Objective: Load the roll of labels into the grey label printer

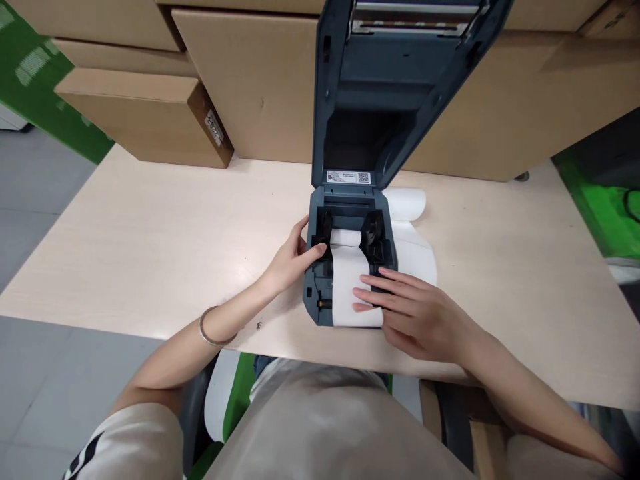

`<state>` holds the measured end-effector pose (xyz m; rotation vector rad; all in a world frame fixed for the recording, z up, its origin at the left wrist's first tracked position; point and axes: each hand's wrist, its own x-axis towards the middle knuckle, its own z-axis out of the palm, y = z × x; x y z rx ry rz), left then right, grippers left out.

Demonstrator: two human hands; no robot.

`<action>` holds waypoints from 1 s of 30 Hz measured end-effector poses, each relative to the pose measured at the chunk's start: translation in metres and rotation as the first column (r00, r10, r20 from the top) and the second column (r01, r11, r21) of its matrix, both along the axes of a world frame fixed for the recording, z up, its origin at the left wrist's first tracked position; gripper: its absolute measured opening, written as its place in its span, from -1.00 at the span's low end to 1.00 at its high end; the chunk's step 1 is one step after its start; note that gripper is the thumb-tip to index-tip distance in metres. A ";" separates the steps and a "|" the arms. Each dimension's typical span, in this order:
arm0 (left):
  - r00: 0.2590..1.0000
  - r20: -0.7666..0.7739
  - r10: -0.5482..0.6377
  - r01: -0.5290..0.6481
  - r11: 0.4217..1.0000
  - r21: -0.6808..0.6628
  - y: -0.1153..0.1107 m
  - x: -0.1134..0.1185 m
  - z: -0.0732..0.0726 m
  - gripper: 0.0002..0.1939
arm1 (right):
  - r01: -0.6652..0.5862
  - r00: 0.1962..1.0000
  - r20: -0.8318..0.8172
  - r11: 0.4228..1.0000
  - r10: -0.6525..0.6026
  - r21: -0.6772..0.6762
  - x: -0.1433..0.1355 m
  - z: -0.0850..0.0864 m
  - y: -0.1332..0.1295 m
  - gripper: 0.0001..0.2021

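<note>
A dark blue-grey label printer (pixel 314 293) stands on the table with its lid (pixel 380 107) raised. Inside it, a small white paper roll (pixel 346 238) sits between two black holders, and its paper strip (pixel 349 283) runs forward over the front edge. My left hand (pixel 295 257) holds the printer's left side, with the thumb on its inner rim. Fingers spread, my right hand (pixel 417 310) rests over the strip's right part and the printer's front right corner. More white paper (pixel 413 253) lies at the printer's right side.
Large cardboard boxes (pixel 265 87) line the back of the pale wooden table (pixel 200 240). A flatter box (pixel 145 120) stands at the back left. Behind the printer's right side lies a white roll (pixel 406 203). The table's front edge is close to my body.
</note>
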<state>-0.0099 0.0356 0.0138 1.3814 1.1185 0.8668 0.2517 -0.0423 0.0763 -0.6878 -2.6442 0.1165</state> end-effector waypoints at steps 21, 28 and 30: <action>0.938 -0.338 0.082 0.288 0.362 0.887 -0.010 -0.020 0.009 -0.57 | 0.392 0.918 0.118 0.912 -0.379 -0.122 0.051 -0.033 -0.023 -0.01; 0.894 -0.443 -0.073 0.448 0.173 0.877 -0.016 -0.020 0.007 -0.64 | 0.391 0.899 0.284 0.902 -0.332 -0.184 0.061 -0.034 -0.031 -0.19; 0.900 -0.436 -0.015 0.435 0.122 0.892 -0.018 -0.018 0.007 -0.67 | 0.386 0.898 0.326 0.882 -0.294 -0.268 0.058 -0.032 -0.032 -0.30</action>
